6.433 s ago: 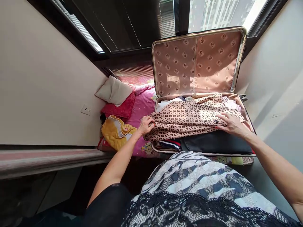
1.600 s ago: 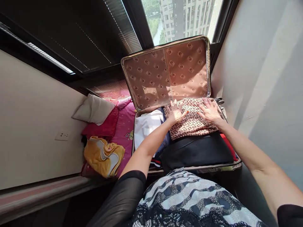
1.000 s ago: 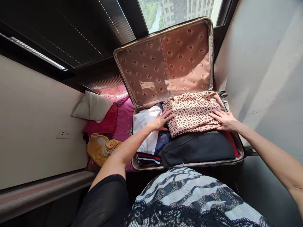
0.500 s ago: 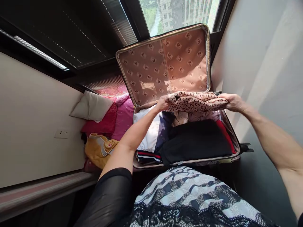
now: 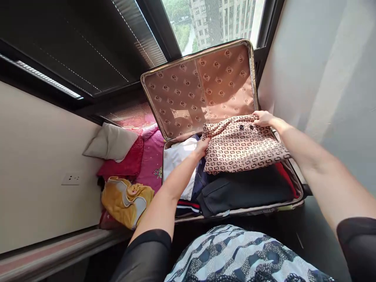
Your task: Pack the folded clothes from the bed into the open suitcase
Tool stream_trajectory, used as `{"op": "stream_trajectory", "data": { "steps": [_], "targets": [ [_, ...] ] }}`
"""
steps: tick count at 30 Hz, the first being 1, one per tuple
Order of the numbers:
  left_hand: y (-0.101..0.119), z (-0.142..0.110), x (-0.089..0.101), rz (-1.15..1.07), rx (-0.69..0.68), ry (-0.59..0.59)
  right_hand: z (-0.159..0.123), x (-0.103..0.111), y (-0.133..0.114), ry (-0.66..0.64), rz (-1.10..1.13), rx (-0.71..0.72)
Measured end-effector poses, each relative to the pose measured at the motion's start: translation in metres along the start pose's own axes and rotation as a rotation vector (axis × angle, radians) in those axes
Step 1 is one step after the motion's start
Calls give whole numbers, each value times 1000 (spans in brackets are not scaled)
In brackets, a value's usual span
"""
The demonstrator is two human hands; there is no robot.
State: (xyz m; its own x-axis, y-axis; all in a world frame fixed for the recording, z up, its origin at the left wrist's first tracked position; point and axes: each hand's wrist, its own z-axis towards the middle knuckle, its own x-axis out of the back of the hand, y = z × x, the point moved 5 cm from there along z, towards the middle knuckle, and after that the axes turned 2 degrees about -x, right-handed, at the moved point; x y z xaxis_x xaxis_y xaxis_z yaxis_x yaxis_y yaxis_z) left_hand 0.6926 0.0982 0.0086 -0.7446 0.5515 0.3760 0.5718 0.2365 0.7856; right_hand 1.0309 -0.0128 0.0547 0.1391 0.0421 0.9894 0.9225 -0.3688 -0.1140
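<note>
A folded pink-beige garment (image 5: pixel 237 150) with a dark letter-like pattern and two dark buttons is spread between my hands over the suitcase. My left hand (image 5: pixel 202 146) grips its left edge. My right hand (image 5: pixel 263 118) pinches its upper right corner near the buttons. Below it, in the open suitcase (image 5: pixel 232 213), lie black folded clothing (image 5: pixel 243 192), a white garment (image 5: pixel 178 156), dark blue clothing (image 5: pixel 199 174) and a strip of red cloth (image 5: pixel 286 178). The patterned garment hides the back part of the contents.
The suitcase lid (image 5: pixel 199 90) stands open against the window (image 5: pixel 211 23). A grey wall (image 5: pixel 323 90) rises close on the right. Left lie a beige pillow (image 5: pixel 110 141), pink bedding (image 5: pixel 149 156) and a yellow cloth item (image 5: pixel 123 199). A wall socket (image 5: pixel 70 179) is further left.
The patterned garment, earlier held up bunched and edge-on, now hangs flatter and lower, covering part of the black clothing. My right hand has moved left, and my left hand slightly down.
</note>
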Motion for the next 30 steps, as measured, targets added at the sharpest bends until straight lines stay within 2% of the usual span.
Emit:
{"op": "stream_trajectory", "data": {
  "steps": [2,4,5,7,9,10,13,16,17,19,23,25,28,30],
  "targets": [
    [-13,3,4,156,32,103,1,-27,-5,-36,19,-105],
    [-17,-2,12,251,-8,163,-13,-37,-13,53,53,-174],
    [-12,-7,16,339,-98,194,-27,-35,-19,135,68,-182],
    [8,-22,18,590,-385,215,-63,-26,-37,291,62,-136],
    [27,-37,6,839,-652,141,-106,-24,-62,329,1,-40],
    [32,-42,-1,920,-717,76,-126,-30,-73,293,-29,13],
    [35,-50,-22,1042,-757,-131,-175,-63,-89,122,-79,72],
    [15,-62,-33,1098,-826,-371,-202,-95,-79,-3,-103,93],
    [6,-67,-33,1120,-854,-428,-205,-100,-73,-18,-108,101],
    [-9,-73,-29,1164,-883,-467,-203,-100,-62,-27,-110,108],
    [-14,-65,-26,1184,-937,-429,-167,-86,-49,25,-99,149],
    [-16,-56,-30,1172,-956,-385,-146,-89,-43,18,-81,190],
    [-35,-52,-31,1175,-897,-321,-134,-109,-28,-106,-39,202],
    [-52,-58,-28,1197,-872,-372,-142,-121,-16,-198,-16,197]
  ]
}}
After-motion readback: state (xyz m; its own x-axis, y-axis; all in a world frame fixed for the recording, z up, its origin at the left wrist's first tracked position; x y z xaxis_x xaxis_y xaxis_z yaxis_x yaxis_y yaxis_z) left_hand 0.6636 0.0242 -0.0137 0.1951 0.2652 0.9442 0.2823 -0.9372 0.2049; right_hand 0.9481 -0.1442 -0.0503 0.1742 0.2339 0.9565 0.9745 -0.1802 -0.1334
